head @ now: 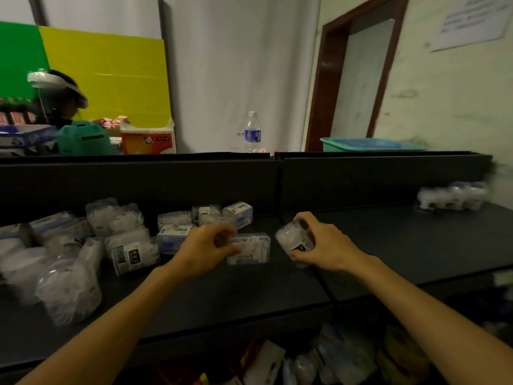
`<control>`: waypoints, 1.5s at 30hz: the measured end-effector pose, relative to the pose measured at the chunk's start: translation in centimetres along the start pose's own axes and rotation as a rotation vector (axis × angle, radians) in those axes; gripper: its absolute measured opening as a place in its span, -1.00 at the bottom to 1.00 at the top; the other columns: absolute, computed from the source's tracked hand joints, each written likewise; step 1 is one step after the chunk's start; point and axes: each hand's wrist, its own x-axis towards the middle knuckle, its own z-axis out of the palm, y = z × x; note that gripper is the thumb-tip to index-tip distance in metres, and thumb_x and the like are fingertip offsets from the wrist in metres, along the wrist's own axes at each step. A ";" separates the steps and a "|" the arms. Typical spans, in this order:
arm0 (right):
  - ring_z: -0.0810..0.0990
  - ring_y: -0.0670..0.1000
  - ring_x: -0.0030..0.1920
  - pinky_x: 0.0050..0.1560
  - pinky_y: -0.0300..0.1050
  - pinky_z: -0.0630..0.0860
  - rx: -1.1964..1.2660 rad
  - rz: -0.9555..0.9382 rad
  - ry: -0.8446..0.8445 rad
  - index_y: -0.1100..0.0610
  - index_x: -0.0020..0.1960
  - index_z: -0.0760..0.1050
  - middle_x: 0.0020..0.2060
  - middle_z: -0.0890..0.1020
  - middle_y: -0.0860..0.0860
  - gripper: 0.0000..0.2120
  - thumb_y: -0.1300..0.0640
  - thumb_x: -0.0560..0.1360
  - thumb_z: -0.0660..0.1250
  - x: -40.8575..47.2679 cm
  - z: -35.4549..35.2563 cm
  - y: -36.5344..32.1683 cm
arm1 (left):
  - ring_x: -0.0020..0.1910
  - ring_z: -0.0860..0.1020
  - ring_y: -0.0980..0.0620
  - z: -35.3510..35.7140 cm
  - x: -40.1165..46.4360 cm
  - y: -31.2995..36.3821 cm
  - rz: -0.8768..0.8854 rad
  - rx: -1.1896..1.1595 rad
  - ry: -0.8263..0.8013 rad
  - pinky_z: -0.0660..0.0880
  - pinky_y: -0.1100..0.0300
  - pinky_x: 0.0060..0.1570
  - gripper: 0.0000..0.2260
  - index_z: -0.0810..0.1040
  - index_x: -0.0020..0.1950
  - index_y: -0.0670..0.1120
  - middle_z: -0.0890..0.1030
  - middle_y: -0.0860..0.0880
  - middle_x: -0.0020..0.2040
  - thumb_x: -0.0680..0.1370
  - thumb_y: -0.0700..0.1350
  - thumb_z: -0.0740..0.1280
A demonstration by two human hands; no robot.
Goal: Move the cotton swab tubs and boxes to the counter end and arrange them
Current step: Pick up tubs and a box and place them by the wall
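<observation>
My right hand [326,243] grips a round clear cotton swab tub [294,240], tilted and lifted a little above the dark counter [402,245]. My left hand [206,250] curls round the left end of a flat clear swab box [252,250] lying on the counter. Behind and to the left lies a heap of swab packs, small boxes [238,213] and bags [130,252]. At the far right end of the counter several tubs [451,200] stand in a row against the back panel.
A black back panel [194,179] runs along the counter. Beyond it stand a water bottle [252,133], a teal tray [372,144] and a person with a white visor [59,98]. A lower shelf [333,359] holds mixed goods.
</observation>
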 end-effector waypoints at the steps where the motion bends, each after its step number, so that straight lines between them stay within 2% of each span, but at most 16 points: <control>1: 0.57 0.02 -0.01 -0.03 0.06 0.55 0.007 0.016 0.024 -0.15 0.27 0.21 0.03 0.54 -0.08 -0.40 -0.16 0.35 0.44 -0.6 -0.3 0.4 | -0.14 0.55 0.24 0.1 0.3 0.4 0.015 -0.011 0.005 0.46 0.43 -0.24 -0.69 0.51 0.17 0.02 0.55 0.15 -0.07 0.45 0.00 0.43; 4: 0.59 0.01 -0.07 -0.05 0.11 0.57 0.042 0.059 0.080 -0.19 0.23 0.21 -0.03 0.59 -0.09 -0.42 -0.16 0.34 0.45 -2.3 -1.2 2.1 | -0.14 0.56 0.23 0.9 1.0 1.8 0.055 -0.014 -0.008 0.48 0.44 -0.25 -0.70 0.53 0.16 0.00 0.57 0.12 -0.06 0.46 -0.01 0.42; 8: 0.61 -0.03 -0.13 -0.08 0.15 0.59 0.082 0.102 0.110 -0.24 0.19 0.20 -0.13 0.60 -0.10 -0.42 -0.16 0.32 0.47 -4.1 -2.3 5.2 | -0.17 0.58 0.23 2.9 2.2 4.1 0.076 -0.048 0.012 0.52 0.39 -0.21 -0.71 0.55 0.14 -0.02 0.58 0.13 -0.14 0.45 -0.01 0.43; 14: 0.61 0.00 -0.07 -0.05 0.14 0.59 0.098 0.123 0.164 -0.23 0.19 0.21 -0.07 0.61 -0.09 -0.42 -0.17 0.32 0.48 -6.5 -5.4 11.2 | -0.12 0.58 0.26 7.1 5.5 7.7 0.108 -0.042 -0.066 0.56 0.32 -0.12 -0.73 0.53 0.14 0.02 0.59 0.14 -0.09 0.46 0.01 0.39; 17: 0.60 -0.04 -0.07 -0.04 0.10 0.59 0.095 0.127 0.204 -0.22 0.22 0.23 -0.14 0.57 -0.17 -0.42 -0.17 0.34 0.48 -7.8 -7.5 14.8 | -0.10 0.59 0.24 9.8 7.4 10.1 0.100 -0.042 -0.078 0.58 0.21 -0.06 -0.72 0.53 0.15 0.04 0.60 0.13 -0.08 0.46 0.04 0.38; 20: 0.59 -0.04 -0.05 -0.02 0.09 0.57 0.086 0.137 0.222 -0.21 0.23 0.24 -0.18 0.52 -0.23 -0.42 -0.16 0.34 0.49 -9.1 -9.8 18.8 | -0.09 0.59 0.23 12.6 9.1 12.8 0.105 -0.045 -0.077 0.58 0.19 -0.04 -0.71 0.53 0.15 0.04 0.59 0.15 -0.08 0.46 0.05 0.38; 27: 0.60 -0.05 -0.09 -0.04 0.09 0.57 0.080 0.170 0.228 -0.23 0.21 0.25 -0.18 0.57 -0.18 -0.42 -0.18 0.32 0.49 -12.0 -14.6 28.4 | -0.07 0.59 0.20 19.7 12.7 19.2 0.123 -0.047 -0.045 0.59 0.16 -0.04 -0.71 0.52 0.16 0.02 0.59 0.10 -0.03 0.47 0.01 0.38; 33: 0.58 -0.05 -0.04 -0.02 0.06 0.56 0.073 0.215 0.230 -0.22 0.20 0.25 -0.19 0.54 -0.25 -0.41 -0.16 0.32 0.50 -14.5 -17.5 34.9 | -0.07 0.58 0.20 25.1 15.8 23.5 0.099 -0.052 -0.086 0.59 0.17 -0.04 -0.71 0.50 0.16 0.06 0.57 0.13 -0.03 0.46 0.03 0.39; 39: 0.56 -0.08 -0.05 0.00 0.02 0.55 0.070 0.258 0.262 -0.20 0.18 0.25 -0.20 0.52 -0.28 -0.44 -0.12 0.33 0.51 -14.9 -19.0 39.7 | -0.05 0.56 0.20 28.9 18.8 25.6 0.080 -0.045 -0.101 0.57 0.15 -0.01 -0.72 0.50 0.14 0.08 0.57 0.13 -0.01 0.45 0.03 0.40; 45: 0.57 -0.04 0.03 0.03 0.08 0.56 0.076 0.284 0.229 -0.26 0.15 0.19 -0.11 0.59 -0.16 -0.42 -0.16 0.32 0.49 -13.2 -19.4 44.0 | -0.04 0.55 0.19 31.4 23.3 26.4 0.099 -0.044 -0.090 0.57 0.13 -0.01 -0.71 0.50 0.16 0.05 0.57 0.08 0.02 0.45 0.01 0.40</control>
